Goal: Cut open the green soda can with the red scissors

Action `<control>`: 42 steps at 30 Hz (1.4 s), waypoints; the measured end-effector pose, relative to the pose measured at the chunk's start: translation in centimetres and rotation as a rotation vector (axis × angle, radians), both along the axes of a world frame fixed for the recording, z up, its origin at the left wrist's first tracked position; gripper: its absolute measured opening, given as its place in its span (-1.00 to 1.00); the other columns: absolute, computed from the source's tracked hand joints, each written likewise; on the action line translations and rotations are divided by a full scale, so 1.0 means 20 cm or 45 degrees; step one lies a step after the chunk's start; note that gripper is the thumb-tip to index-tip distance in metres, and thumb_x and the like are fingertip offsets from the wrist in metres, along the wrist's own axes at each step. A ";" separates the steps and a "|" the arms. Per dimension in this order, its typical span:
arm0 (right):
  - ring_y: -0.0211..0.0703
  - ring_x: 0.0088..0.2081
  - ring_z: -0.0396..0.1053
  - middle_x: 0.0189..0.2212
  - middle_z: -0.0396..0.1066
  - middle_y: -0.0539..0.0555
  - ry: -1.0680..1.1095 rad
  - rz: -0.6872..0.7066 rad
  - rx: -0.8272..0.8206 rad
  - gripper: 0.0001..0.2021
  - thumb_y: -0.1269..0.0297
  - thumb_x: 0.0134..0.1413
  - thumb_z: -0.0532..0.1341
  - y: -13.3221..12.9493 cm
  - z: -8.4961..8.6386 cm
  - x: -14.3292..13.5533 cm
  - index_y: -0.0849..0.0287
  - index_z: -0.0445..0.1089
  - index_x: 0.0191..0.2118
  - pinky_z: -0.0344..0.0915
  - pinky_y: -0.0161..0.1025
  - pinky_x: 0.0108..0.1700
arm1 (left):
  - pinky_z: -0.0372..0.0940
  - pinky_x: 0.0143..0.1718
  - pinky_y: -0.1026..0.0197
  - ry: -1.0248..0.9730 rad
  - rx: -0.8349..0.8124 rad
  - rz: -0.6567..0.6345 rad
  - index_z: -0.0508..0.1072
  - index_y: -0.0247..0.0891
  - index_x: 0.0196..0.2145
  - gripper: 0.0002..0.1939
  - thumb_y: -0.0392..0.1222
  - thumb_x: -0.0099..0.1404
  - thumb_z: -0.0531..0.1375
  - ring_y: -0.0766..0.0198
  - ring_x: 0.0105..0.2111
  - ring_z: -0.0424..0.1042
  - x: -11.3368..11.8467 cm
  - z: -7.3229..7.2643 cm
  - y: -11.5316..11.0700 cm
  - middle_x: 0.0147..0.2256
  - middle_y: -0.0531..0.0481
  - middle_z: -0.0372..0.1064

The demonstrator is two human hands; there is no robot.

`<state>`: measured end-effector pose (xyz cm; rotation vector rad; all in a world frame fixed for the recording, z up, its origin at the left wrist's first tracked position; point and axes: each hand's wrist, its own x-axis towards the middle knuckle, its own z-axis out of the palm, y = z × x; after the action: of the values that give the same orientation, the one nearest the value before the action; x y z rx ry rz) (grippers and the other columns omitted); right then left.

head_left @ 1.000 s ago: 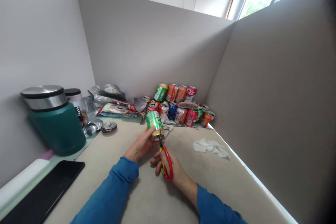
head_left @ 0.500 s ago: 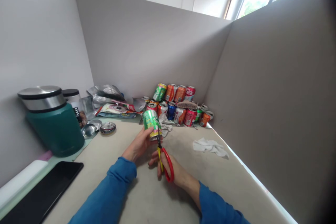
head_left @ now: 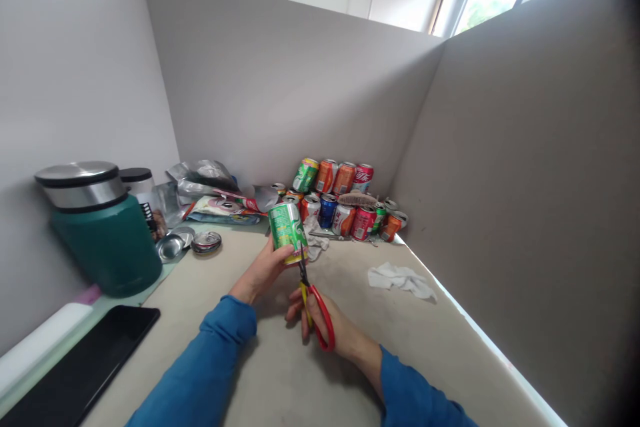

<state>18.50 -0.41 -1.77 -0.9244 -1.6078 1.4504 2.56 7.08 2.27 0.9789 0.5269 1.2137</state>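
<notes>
My left hand [head_left: 265, 269] is closed around a green and yellow drink can [head_left: 287, 232], held tilted above the table with its lower end toward me. In my right hand [head_left: 325, 323] is a pair of scissors [head_left: 327, 327] with one red and one yellow handle and dark blades. The blades point away from me and lie against the can's lower right edge. Whether a blade is inside the can wall, I cannot tell. The fingers of my left hand behind the can are hidden.
Several drink cans [head_left: 344, 219] are stacked along the back panel. A crumpled white tissue [head_left: 401, 280] lies at the right. On the left are cut can ends [head_left: 206, 241], a green jar [head_left: 107, 240], a black phone [head_left: 85, 360] and foil pouches [head_left: 210, 180].
The green can has turned in my left hand, so another part of its print faces me, and shifted slightly left. The scissors have stayed at its lower edge.
</notes>
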 end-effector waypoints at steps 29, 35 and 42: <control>-0.36 -0.75 0.14 -0.69 0.24 -0.15 -0.067 -0.326 -0.029 -0.51 -0.26 0.11 0.14 0.00 -0.03 -0.07 0.15 0.29 -0.37 0.08 -0.38 -0.69 | 0.39 -0.07 -0.02 -0.023 0.034 0.011 0.24 -0.16 0.25 -0.25 -0.18 0.13 0.37 0.08 -0.20 0.51 0.00 -0.01 0.00 -0.13 -0.12 0.49; -0.36 -0.76 0.12 -0.70 0.22 -0.16 -0.042 -0.378 -0.050 -0.47 -0.31 0.07 0.12 0.00 -0.05 -0.08 0.15 0.30 -0.34 0.08 -0.39 -0.72 | 0.43 -0.12 0.00 -0.004 -0.114 -0.074 0.42 -0.18 0.02 -0.57 -0.12 0.19 0.33 0.09 -0.22 0.52 0.02 -0.02 0.00 -0.19 -0.12 0.52; -0.38 -0.76 0.10 -0.70 0.20 -0.16 -0.020 -0.396 -0.091 -0.46 -0.33 0.05 0.14 0.00 -0.06 -0.09 0.15 0.29 -0.35 0.06 -0.41 -0.75 | 0.43 -0.10 -0.02 0.017 -0.093 -0.063 0.44 -0.17 -0.01 -0.61 -0.11 0.21 0.31 0.07 -0.20 0.52 0.02 -0.03 -0.01 -0.20 -0.12 0.52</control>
<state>16.69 -0.42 -3.04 -1.1719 -1.3589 1.2910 2.99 6.97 1.76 0.9339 0.5507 1.1366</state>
